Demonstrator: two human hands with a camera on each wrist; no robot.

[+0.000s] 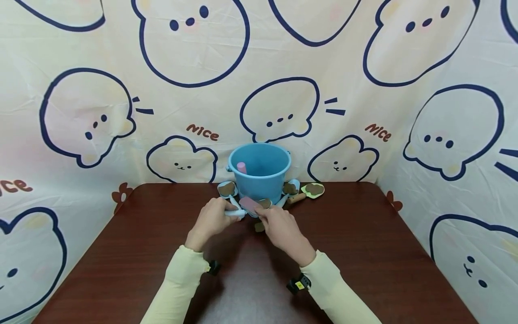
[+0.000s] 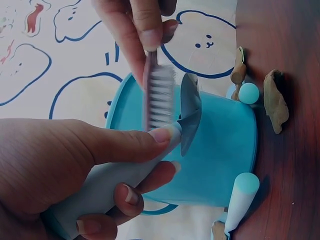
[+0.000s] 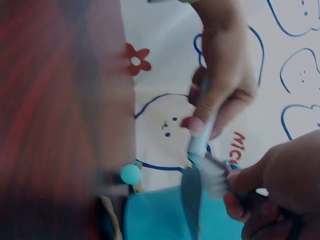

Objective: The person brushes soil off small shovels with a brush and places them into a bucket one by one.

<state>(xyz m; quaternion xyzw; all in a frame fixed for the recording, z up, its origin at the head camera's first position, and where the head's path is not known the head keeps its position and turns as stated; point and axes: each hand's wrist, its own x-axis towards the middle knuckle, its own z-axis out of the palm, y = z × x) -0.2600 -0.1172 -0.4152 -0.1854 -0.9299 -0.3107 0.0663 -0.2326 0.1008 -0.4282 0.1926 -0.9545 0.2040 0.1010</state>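
Left hand (image 1: 212, 220): fingers curled about the pale blue handle of a trowel (image 2: 112, 181), thumb pressed along it near the neck. Right hand (image 1: 284, 227): thumb and fingers pinch a pink brush (image 1: 249, 204). Governing relation: the trowel's long axis runs from the left hand across toward the right, so its grey blade (image 2: 190, 112) projects past the left thumb, with the left hand the nearer of the two. The brush extends from the right hand away and leftward, crossing above the trowel; its bristles (image 2: 161, 100) face the blade near the neck (contact cannot be confirmed, the bristles being blurred).

Surroundings: a blue bucket (image 1: 261, 183) stands just beyond both hands, limiting forward room; a pink rod (image 1: 241, 168) leans inside it. A blue shovel (image 1: 227, 189) bearing brown matter lies just beyond the left hand. Past the right hand lie a second blue shovel (image 1: 290, 187) and a green shovel (image 1: 313, 190), similarly loaded. A brown lump (image 1: 259, 227) rests on the table (image 1: 121, 270) beside the right hand's fingers, on the left-hand side. No obstruction noted between bristles and blade
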